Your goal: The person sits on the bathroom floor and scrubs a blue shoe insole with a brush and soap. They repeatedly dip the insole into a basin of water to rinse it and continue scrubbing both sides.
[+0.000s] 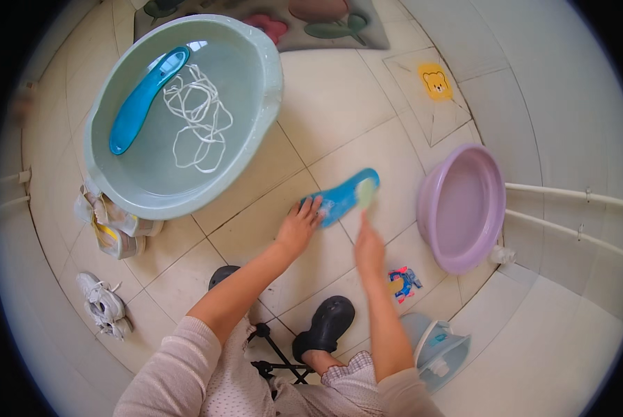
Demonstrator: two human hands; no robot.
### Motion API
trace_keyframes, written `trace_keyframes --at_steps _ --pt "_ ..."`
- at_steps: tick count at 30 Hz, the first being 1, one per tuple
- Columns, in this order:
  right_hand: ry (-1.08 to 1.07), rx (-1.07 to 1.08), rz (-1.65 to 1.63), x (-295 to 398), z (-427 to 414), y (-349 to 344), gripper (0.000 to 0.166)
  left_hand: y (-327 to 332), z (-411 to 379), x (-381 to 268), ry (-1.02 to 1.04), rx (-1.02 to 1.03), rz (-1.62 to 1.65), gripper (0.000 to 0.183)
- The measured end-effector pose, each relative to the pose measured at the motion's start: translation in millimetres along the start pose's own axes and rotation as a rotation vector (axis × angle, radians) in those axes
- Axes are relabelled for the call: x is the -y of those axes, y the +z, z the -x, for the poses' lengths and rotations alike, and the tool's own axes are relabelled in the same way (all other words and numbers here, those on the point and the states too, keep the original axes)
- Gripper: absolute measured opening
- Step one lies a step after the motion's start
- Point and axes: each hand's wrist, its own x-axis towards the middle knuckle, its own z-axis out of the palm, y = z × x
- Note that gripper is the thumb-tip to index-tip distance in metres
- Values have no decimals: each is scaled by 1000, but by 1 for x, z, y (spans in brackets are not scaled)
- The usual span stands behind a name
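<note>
A blue shoe insole (pixel 341 202) lies on the floor tiles before me, with whitish foam or wetness on its middle. My left hand (pixel 300 224) holds its near end down, fingers spread over that end. In my right hand (pixel 369 247) is a brush (pixel 365 194) with a pale green head, blurred by motion, over the far part of the insole. Up to the left, a second blue insole (pixel 139 107) and tangled white shoelaces (pixel 199 117) sit in water inside a large pale green basin (pixel 272 78).
A purple basin (pixel 460 208) stands by the right wall near white pipes (pixel 561 195). A light blue bucket (pixel 441 346) is at lower right. Shoes with yellow trim (pixel 116 229) and white sneakers (pixel 102 305) are at left. A flowered mat (pixel 343 39) lies at the top.
</note>
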Motion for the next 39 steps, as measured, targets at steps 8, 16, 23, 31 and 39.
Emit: trace_keyframes --at_steps 8,16,23,31,39 --pt "172 58 64 8 -66 5 40 -5 -2 3 29 86 70 53" --pt "124 256 -95 55 63 37 48 -9 4 8 11 128 93 53" --pt "309 40 21 26 -60 8 38 -1 -3 8 64 112 15 55" --pt "197 98 -95 66 49 40 36 -9 5 11 31 154 56 54" --pt "275 1 121 20 -44 17 41 1 -4 5 29 111 63 53"
